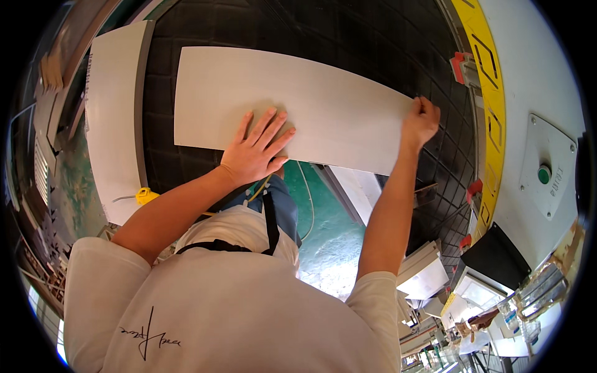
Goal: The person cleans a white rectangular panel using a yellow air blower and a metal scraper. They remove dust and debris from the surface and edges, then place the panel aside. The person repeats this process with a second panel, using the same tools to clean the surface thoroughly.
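A long pale board (298,93) lies crosswise in front of me on a dark, ribbed surface. My left hand (256,146) rests flat on its near edge, left of the middle, with the fingers spread. At the board's right end, my right hand (421,123) is closed around the edge near the far corner. The fingertips of that hand are partly hidden.
On the left stands a stack of pale panels (115,112), with a yellow tape measure (146,196) by its near end. A yellow machine rail (491,112) with red-tipped clamps runs along the right. Beyond it, a grey housing carries a green button (544,174).
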Demonstrator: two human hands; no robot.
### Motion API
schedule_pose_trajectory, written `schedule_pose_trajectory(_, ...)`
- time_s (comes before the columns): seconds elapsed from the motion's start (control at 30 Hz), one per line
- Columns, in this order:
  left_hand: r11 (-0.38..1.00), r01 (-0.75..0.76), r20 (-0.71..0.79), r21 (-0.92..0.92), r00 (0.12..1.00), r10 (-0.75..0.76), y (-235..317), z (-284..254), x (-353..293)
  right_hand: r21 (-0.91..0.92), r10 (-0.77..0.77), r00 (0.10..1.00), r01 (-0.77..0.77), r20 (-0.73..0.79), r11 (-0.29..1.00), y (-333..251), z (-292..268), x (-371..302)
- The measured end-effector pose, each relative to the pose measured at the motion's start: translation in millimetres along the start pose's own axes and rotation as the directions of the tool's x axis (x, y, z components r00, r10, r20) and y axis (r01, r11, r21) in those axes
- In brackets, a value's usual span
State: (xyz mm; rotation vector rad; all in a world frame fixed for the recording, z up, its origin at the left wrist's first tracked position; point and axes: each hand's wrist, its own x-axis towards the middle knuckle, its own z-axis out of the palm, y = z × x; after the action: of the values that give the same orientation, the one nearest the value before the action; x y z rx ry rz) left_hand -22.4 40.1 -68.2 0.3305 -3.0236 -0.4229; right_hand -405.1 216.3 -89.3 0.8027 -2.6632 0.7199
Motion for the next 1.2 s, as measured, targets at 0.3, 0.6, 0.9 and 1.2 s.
schedule_pose_trajectory(0.3,1.000,0.000,-0.004,0.008,1.000,0.000,-1.0,0.3,-2.1,0.322,-0.215,0.975,0.188,0.051,0.928,-192.2,63.0,-41.9)
schedule_pose_trajectory(0.6,0.998,0.010,-0.017,-0.059,1.000,-0.011,23.6,10.4,15.5,-0.043,0.154,0.986,-0.157,-0.060,0.987,-12.4,0.4,-1.9)
schedule_pose_trajectory(0.9,0.999,-0.041,0.068,-0.013,0.997,0.042,33.8,29.3,26.2,0.351,-0.158,0.972,0.089,0.175,0.932,-306.7,97.9,-79.4)
schedule_pose_trajectory(1.2,0.999,-0.015,-0.139,-0.040,0.990,0.009,37.5,25.4,23.7,0.008,0.305,0.951,-0.305,0.051,0.952,-52.4,13.5,-15.7)
